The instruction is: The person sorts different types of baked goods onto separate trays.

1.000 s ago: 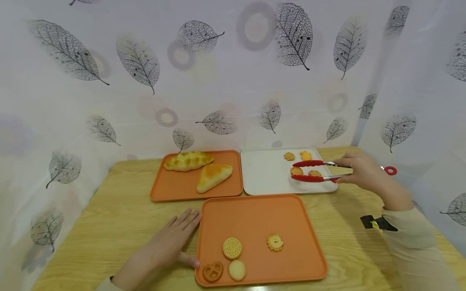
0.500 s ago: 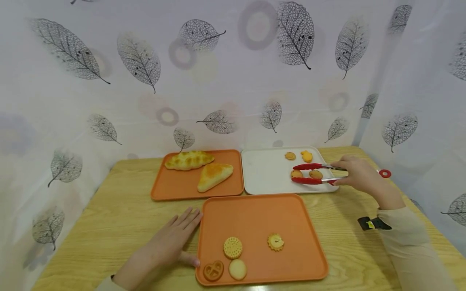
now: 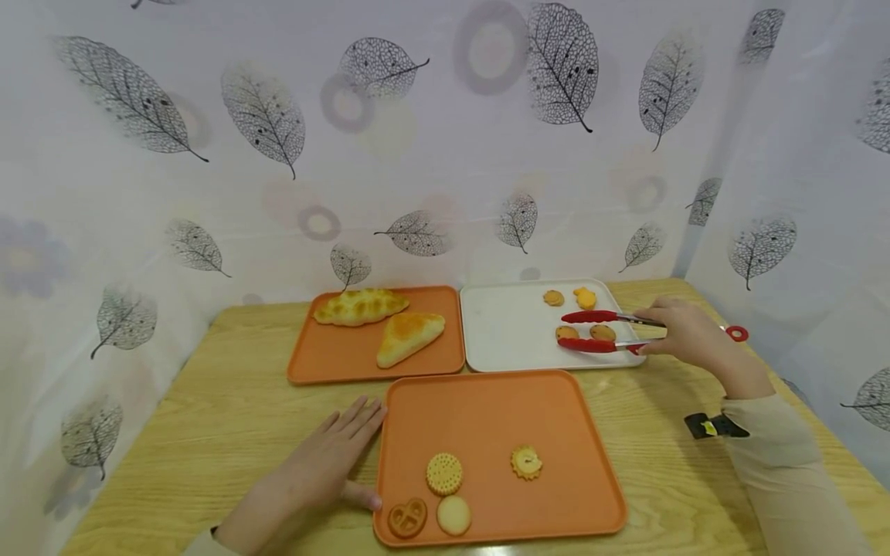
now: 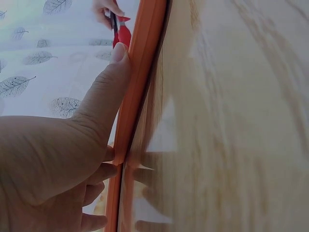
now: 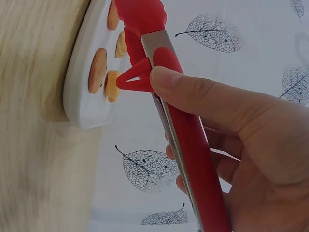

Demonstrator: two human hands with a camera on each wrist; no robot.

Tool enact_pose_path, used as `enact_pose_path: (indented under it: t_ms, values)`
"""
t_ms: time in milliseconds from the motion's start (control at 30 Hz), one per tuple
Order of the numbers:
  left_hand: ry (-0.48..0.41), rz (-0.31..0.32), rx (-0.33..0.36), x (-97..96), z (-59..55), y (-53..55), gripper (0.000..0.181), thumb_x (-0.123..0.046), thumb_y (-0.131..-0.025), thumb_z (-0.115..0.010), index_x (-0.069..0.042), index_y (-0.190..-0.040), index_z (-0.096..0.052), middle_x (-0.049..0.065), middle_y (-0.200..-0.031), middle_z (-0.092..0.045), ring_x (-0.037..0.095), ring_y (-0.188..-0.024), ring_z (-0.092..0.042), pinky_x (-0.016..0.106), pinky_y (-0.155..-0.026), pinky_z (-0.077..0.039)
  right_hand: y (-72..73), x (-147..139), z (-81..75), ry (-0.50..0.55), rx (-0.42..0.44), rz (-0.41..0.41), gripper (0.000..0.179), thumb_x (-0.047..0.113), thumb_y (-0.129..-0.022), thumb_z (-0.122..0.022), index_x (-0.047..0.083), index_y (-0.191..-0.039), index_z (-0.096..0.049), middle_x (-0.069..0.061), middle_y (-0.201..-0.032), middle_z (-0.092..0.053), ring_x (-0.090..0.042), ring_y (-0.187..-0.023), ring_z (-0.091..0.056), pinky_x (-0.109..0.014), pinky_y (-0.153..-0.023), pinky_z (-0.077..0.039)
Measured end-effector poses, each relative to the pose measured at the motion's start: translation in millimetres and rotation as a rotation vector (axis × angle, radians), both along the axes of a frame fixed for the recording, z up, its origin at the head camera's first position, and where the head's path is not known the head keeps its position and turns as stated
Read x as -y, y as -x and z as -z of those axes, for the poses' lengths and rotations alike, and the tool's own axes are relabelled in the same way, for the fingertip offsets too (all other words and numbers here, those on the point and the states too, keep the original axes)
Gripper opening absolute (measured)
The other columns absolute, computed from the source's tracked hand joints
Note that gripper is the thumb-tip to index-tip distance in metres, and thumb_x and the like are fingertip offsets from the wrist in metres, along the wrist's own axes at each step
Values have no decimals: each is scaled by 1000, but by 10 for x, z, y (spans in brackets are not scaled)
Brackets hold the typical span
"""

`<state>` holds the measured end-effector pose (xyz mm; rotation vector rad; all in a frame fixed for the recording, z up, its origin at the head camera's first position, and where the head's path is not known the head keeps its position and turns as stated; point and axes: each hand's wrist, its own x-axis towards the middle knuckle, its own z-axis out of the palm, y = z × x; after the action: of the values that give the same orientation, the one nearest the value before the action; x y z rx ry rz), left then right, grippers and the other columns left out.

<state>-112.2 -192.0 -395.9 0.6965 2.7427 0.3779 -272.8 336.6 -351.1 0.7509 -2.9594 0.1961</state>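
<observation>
My right hand grips red-and-steel tongs, thumb on one arm and fingers on the other. In the head view the tongs' red tips are spread apart over the white tray, close over two round brown cookies. Behind them on that tray lie a ridged tan cookie and an orange-yellow cookie. My left hand lies with fingers extended along the left edge of the front orange tray; in the left wrist view its thumb is right at the rim.
On the front tray are a dotted round cookie, a plain round one, a pretzel-shaped one and a scalloped one. A back orange tray holds an oval bread and a triangular bread. A leaf-print curtain stands behind.
The right hand and tongs have shifted slightly left, and the tips have moved a little lower over the brown cookies. The left hand stays in place.
</observation>
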Motion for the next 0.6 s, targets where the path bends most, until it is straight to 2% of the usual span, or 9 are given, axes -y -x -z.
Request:
enact_pose_path:
  t_ms: [267, 467, 600]
  values:
    - [3, -7, 6, -3, 2, -4, 124, -81, -65, -57, -6, -156, -19, 15, -163, -20, 35, -152, -11, 61, -118, -19, -67, 38, -96, 59, 26, -33, 62, 24, -71, -85, -6, -122, -65, -16, -102, -65, -29, -89, -60, -44, -73, -51]
    - [-6, -4, 5, -4, -3, 1, 123, -80, -65, -57, -5, -156, -20, 16, -162, -20, 36, -152, -12, 62, -118, -20, -159, 123, -195, 82, 10, -83, 65, 28, -68, -88, 0, -123, -66, -9, -100, -65, -18, -83, -56, -31, -64, -45]
    - [-10, -2, 12, -6, -13, -3, 123, -80, -65, -57, -5, -156, -20, 16, -163, -19, 36, -152, -11, 62, -118, -20, -241, 193, -244, 105, -32, -141, 64, 27, -64, -90, 3, -120, -69, -4, -99, -66, -14, -82, -55, -27, -63, -43]
